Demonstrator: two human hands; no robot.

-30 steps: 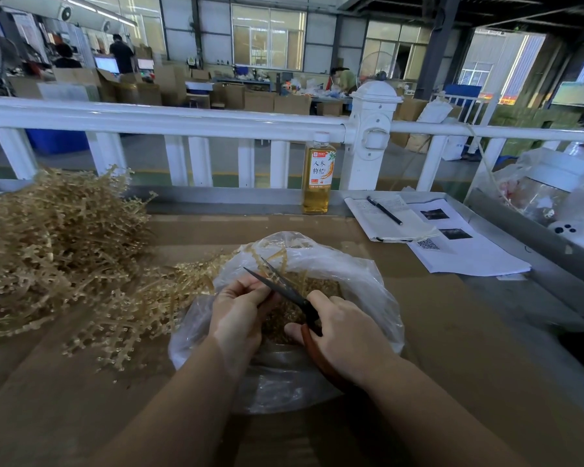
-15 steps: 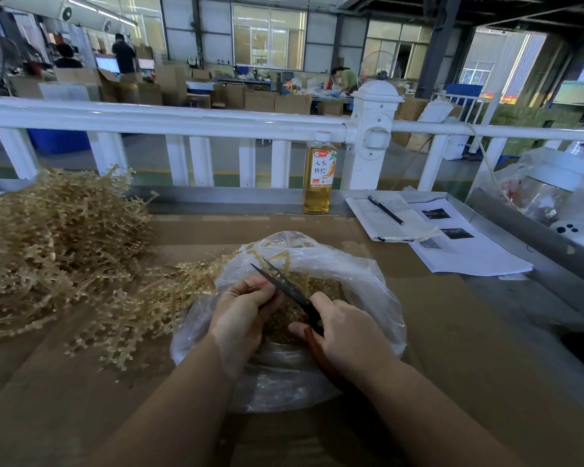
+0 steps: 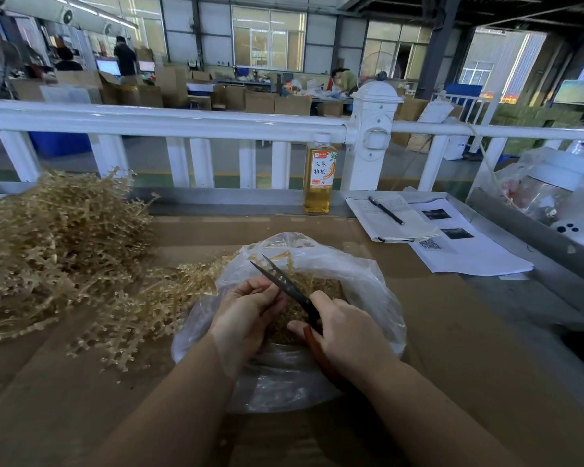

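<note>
Scissors [image 3: 285, 286] with dark blades and reddish-brown handles show in the head view, low in the middle, above the mouth of a clear plastic bag [image 3: 368, 288]. The right hand [image 3: 348, 332] grips them by the handles, with the fingers curled around. The blades point away from the person and to the left, and their tips stand a little apart. The left hand [image 3: 246, 311] is just beside the blades. Its fingers are curled and the fingertips come together at the blades — I cannot tell if they pinch something, because it is too small to see. Both hands are over the bag, which lies on the counter [image 3: 469, 358] and holds small beige-brown cut pieces [image 3: 327, 284]. Brown cardboard covers the counter top.

To the left of the bag lies a big loose pile of beige sprigs [image 3: 58, 237], and some of them reach up to the edge of the bag. At the far edge of the counter a bottle [image 3: 318, 176] with amber liquid stands upright, in front of a white railing [image 3: 182, 124]. To the right of the bottle lies a notebook [image 3: 395, 224] with a pen [image 3: 385, 210] on it, partly over printed sheets [image 3: 472, 254]. Farther right — well apart from the hands — there is a jar [image 3: 540, 193] wrapped in plastic.
</note>
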